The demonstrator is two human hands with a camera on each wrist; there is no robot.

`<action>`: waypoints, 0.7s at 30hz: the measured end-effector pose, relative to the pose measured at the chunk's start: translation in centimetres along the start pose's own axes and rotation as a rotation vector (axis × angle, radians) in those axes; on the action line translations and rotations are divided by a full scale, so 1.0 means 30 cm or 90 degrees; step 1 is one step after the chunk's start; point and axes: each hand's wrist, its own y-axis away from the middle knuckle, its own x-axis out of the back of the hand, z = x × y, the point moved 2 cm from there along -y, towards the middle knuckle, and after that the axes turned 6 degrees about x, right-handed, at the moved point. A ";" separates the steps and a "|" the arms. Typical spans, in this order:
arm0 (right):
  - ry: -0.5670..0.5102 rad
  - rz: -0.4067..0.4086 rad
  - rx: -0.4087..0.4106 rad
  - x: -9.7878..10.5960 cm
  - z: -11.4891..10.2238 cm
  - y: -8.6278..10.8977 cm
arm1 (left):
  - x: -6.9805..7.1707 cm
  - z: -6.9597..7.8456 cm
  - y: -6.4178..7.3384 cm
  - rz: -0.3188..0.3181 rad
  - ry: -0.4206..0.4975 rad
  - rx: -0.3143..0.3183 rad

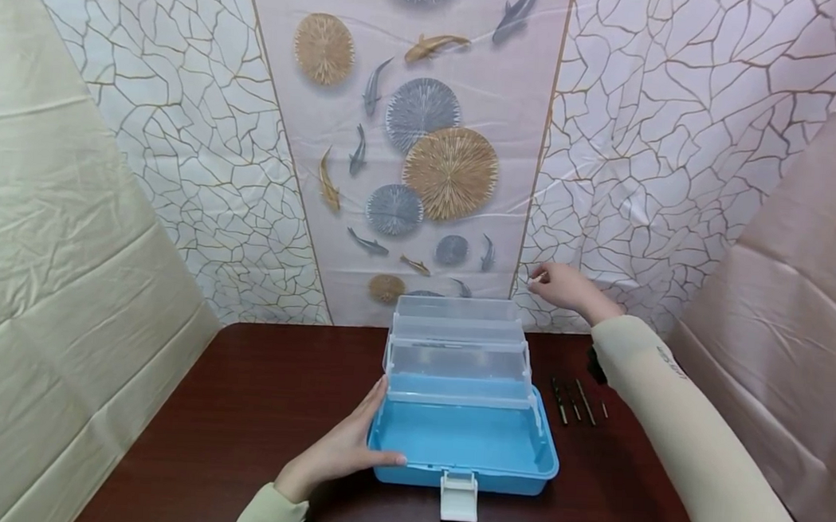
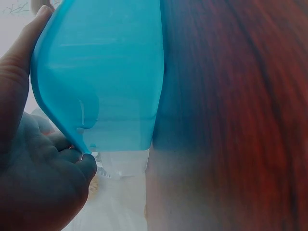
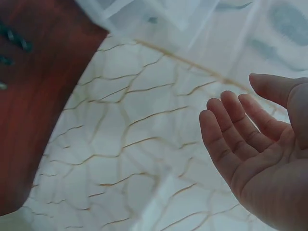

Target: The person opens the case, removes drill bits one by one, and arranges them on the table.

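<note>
A light blue toolbox stands with its clear stepped trays raised at the back and its white latch hanging down in front. My left hand grips its left front corner, thumb on the front rim and fingers along the left side. In the left wrist view, fingertips hook over the blue rim. Beyond the trays' upper right, my right hand is held up in the air. The right wrist view shows its fingers loosely bent, with nothing visible in the palm.
Several dark drill bits with golden shanks lie right of the toolbox, the smallest one furthest right. The dark red wooden table ends at the back against a patterned cloth. Pale cloths hang at both sides.
</note>
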 end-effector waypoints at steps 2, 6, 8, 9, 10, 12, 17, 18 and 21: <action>0.002 -0.002 0.016 0.003 -0.031 -0.015 | 0.000 0.000 0.000 0.001 0.000 0.000; -0.003 -0.013 0.054 0.009 -0.096 -0.033 | -0.001 0.000 0.000 0.001 0.002 -0.004; -0.012 -0.018 0.073 0.012 -0.130 -0.042 | 0.000 0.000 0.000 -0.001 0.004 -0.004; -0.020 -0.021 0.080 0.013 -0.146 -0.046 | 0.001 -0.001 0.000 0.000 0.003 -0.005; -0.031 -0.023 0.089 0.014 -0.162 -0.050 | 0.001 -0.002 0.000 0.000 0.004 -0.003; -0.044 -0.028 0.103 0.015 -0.188 -0.058 | 0.002 -0.001 0.000 -0.001 0.005 -0.001; -0.088 -0.049 0.136 0.008 -0.246 -0.066 | 0.006 0.005 0.001 -0.004 0.005 0.000; -0.091 -0.052 0.143 0.006 -0.259 -0.066 | 0.007 0.005 0.001 -0.005 0.004 0.000; -0.077 -0.061 0.172 -0.007 -0.304 -0.066 | 0.005 0.001 0.002 -0.005 0.005 -0.002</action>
